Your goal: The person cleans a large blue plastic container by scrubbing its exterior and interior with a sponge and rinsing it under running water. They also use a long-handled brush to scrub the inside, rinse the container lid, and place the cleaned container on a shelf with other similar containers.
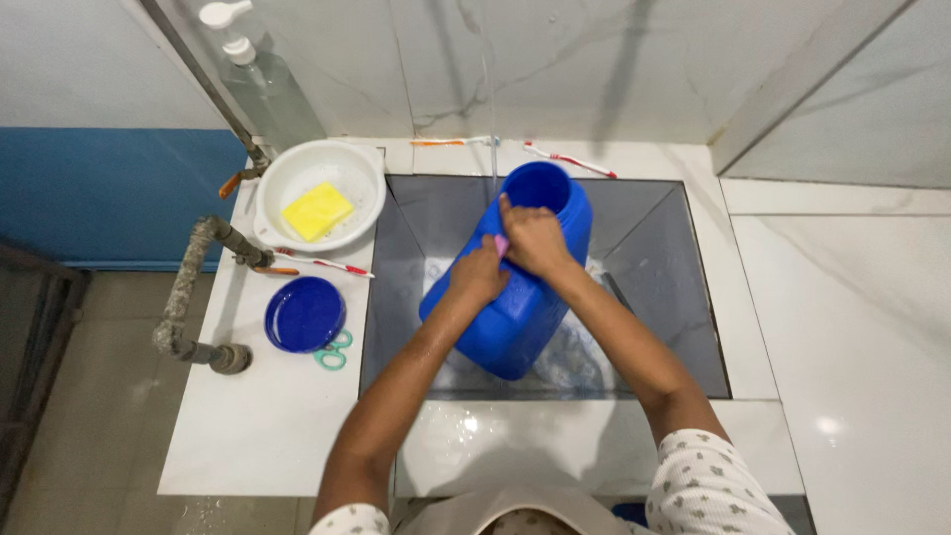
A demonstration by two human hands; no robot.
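Note:
A big blue plastic jug (515,317) with a wide open mouth stands tilted in the grey sink (654,248), under a thin stream of water. My left hand (478,273) grips the jug's upper side. My right hand (533,238) presses a small pink scrubbing piece (501,245) against the jug just below its mouth.
On the counter to the left lie a white bowl (287,183) with a yellow sponge (316,210), a blue lid (304,314), green scissors (335,352) and a toothbrush (327,264). Two more toothbrushes lie behind the sink. A pump bottle (265,89) and a pipe (188,287) stand left.

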